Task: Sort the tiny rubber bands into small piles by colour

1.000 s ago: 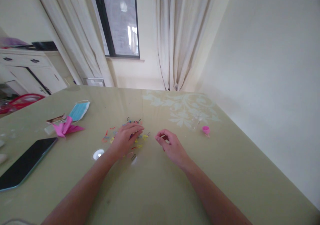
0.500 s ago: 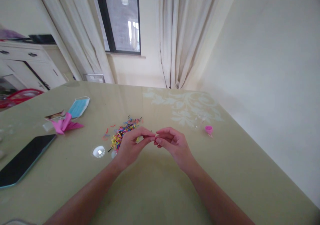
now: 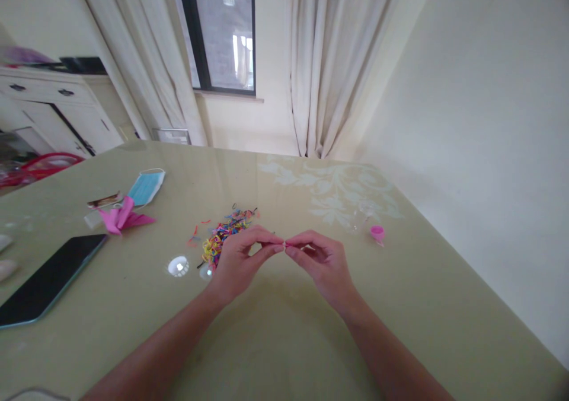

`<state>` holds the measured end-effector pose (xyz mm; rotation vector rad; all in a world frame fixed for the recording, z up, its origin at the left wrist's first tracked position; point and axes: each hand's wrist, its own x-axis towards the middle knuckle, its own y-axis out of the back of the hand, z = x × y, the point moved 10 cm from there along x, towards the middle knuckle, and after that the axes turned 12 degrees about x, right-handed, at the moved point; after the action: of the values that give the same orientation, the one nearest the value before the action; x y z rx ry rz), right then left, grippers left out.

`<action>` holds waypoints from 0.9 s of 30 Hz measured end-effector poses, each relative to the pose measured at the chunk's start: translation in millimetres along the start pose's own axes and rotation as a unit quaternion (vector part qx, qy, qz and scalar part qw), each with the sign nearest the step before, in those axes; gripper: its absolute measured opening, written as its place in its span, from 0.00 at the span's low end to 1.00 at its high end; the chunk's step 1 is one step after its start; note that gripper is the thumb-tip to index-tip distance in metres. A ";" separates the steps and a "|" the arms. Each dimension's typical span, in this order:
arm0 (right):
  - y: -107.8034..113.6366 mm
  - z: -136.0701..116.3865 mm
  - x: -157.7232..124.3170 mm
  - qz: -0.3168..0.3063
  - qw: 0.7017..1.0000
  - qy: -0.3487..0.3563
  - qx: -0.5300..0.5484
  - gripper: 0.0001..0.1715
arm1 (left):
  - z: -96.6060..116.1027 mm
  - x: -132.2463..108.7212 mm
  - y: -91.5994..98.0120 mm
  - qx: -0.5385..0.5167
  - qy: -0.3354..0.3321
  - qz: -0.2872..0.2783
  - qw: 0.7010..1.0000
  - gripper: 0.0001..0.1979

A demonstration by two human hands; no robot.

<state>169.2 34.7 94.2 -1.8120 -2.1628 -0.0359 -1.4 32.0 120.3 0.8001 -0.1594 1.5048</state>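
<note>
My left hand [image 3: 242,258] and my right hand [image 3: 322,261] meet above the table [image 3: 275,330], fingertips pinched together on something tiny that I cannot make out. A pile of small coloured rubber bands [image 3: 224,235] lies just left of and behind my left hand. Several loose bands are scattered further left of the pile.
A dark phone [image 3: 48,279] lies at the left. Behind it sit a pink folded paper [image 3: 122,218], a blue face mask [image 3: 146,186] and a small wrapper. A pink cap [image 3: 377,232] and a clear small container [image 3: 362,214] sit at the right. White wall on the right.
My left hand lifted off the band pile and came to meet my right hand; both now pinch fingertip to fingertip. The pile is uncovered.
</note>
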 end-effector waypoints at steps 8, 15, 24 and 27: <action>2.1 -8.7 0.0 -0.002 0.998 0.029 -0.063 0.09 | 3.2 0.5 3.1 -0.002 -0.007 0.016 1.000 0.09; 2.4 -15.8 1.0 -0.012 0.995 0.049 -0.083 0.08 | -0.6 1.5 4.8 0.011 -0.008 0.024 1.000 0.09; 17.3 30.0 7.8 -0.194 0.930 -0.115 -0.289 0.06 | -56.4 2.8 -13.1 0.291 -0.005 -0.094 0.952 0.10; 21.7 43.6 8.3 -0.197 0.923 -0.126 -0.306 0.06 | -71.2 -5.1 -28.5 0.372 -0.007 -0.161 0.914 0.10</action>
<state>179.1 56.5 51.0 -1.6879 -2.9124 -0.6761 -2.5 71.1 54.2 1.3654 0.5512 1.2300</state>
